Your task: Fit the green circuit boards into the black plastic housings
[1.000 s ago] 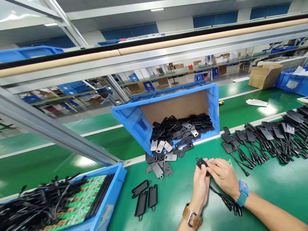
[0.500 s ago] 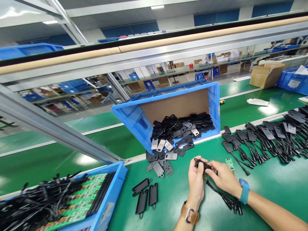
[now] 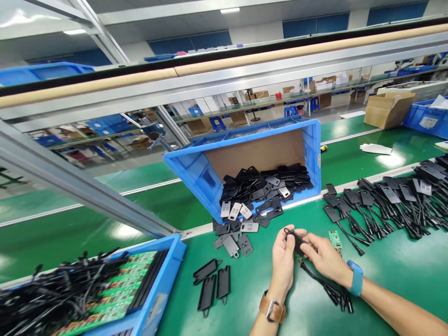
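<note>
Between both hands is a black plastic case (image 3: 297, 240) with a loop at its upper end. My left hand (image 3: 284, 256) is closed on it, the thumb lying across its face. The fingers of my right hand (image 3: 322, 259) pinch its right side. From under the case, a bit of green circuit board and a bundle of black cables (image 3: 325, 287) with plugs hang down onto the table. Just beyond my right hand lies a loose green circuit board (image 3: 335, 240). Left of my hands are three open black case halves (image 3: 207, 293).
A tipped blue bin (image 3: 317, 154) spills flat black covers (image 3: 249, 227) onto the green table. Rows of cabled black cases (image 3: 367, 198) lie to the right. Another blue bin (image 3: 171, 261) at left holds cables and green circuit boards (image 3: 115, 294). A metal post (image 3: 87, 186) rises beside it.
The black case has turned in my hands so more of its flat face shows. My left hand and wrist have shifted slightly left.
</note>
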`<control>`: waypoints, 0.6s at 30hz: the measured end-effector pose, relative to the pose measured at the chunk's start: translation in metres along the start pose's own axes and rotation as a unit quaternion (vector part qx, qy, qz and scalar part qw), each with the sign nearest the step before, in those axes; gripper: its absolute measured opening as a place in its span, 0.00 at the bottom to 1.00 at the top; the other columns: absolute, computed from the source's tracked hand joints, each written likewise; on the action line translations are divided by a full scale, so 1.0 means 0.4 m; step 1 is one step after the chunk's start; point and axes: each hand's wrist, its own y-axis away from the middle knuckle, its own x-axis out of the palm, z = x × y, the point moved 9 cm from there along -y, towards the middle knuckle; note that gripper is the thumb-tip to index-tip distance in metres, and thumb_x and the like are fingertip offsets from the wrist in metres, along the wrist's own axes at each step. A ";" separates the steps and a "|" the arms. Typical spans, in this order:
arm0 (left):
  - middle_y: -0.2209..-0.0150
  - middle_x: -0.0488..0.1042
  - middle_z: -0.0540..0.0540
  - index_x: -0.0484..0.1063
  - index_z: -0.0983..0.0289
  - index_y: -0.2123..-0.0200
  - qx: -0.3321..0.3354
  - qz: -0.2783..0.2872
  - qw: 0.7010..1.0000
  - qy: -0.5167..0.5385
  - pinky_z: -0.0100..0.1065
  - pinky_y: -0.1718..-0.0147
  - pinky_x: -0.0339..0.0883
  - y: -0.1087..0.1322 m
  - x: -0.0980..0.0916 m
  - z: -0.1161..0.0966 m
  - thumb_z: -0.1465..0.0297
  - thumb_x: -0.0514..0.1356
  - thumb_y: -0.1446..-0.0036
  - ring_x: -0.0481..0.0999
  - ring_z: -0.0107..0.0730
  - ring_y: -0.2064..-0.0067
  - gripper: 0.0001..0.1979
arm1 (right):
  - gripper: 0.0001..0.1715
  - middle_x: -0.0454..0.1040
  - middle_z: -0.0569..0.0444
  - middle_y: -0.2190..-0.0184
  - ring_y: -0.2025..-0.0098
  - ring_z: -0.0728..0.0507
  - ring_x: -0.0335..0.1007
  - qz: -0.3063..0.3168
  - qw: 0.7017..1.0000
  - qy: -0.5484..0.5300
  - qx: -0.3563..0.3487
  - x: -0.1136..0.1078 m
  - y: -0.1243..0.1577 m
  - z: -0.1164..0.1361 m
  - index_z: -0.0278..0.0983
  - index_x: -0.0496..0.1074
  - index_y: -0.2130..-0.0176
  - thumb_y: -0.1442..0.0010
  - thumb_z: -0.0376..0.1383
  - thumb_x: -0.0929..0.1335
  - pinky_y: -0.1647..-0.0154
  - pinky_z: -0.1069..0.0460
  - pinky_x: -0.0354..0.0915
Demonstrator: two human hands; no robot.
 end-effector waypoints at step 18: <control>0.56 0.80 0.71 0.73 0.72 0.49 -0.053 -0.007 0.998 -0.017 0.47 0.50 0.69 0.000 -0.006 0.023 0.49 0.59 0.41 0.81 0.51 0.54 0.31 | 0.26 0.57 0.64 0.86 0.87 0.54 0.46 0.121 0.827 -0.495 0.238 0.073 0.014 -0.065 0.37 0.62 0.73 0.38 0.54 0.67 0.87 0.56 0.42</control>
